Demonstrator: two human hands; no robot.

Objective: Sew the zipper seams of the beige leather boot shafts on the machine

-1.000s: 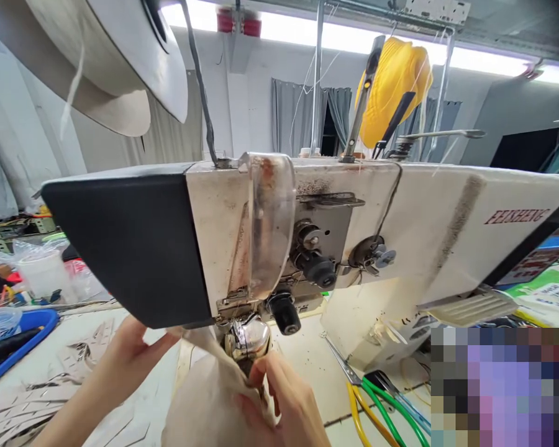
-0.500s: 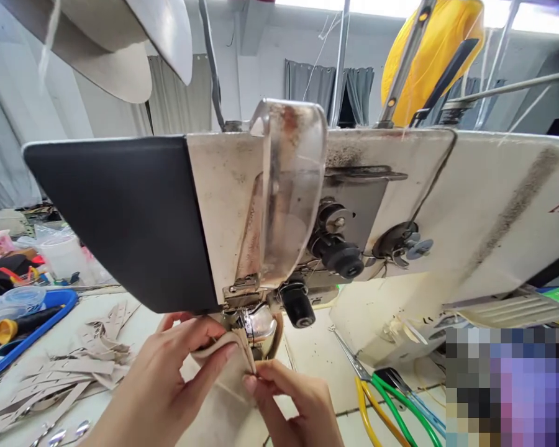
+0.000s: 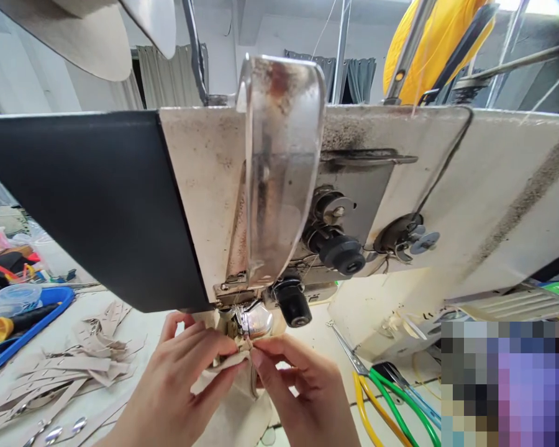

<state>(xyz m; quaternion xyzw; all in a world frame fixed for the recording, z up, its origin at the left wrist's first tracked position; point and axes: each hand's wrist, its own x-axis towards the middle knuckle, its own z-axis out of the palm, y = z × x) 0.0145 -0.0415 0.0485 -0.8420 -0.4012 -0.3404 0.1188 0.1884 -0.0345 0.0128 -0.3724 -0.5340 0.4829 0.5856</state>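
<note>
Pinching the beige fabric piece from both sides, we hold it right under the shiny metal foot of the sewing machine. Our left hand grips its upper edge between thumb and forefinger; our right hand nips the same edge with its fingertips, just beside the left. The machine's black end panel and its clear plastic guard loom over our hands and hide the needle area. Beige offcuts litter the table to the left, near a blue tray. Scissors with green and yellow handles lie to the right, well apart from our fingers.
</note>
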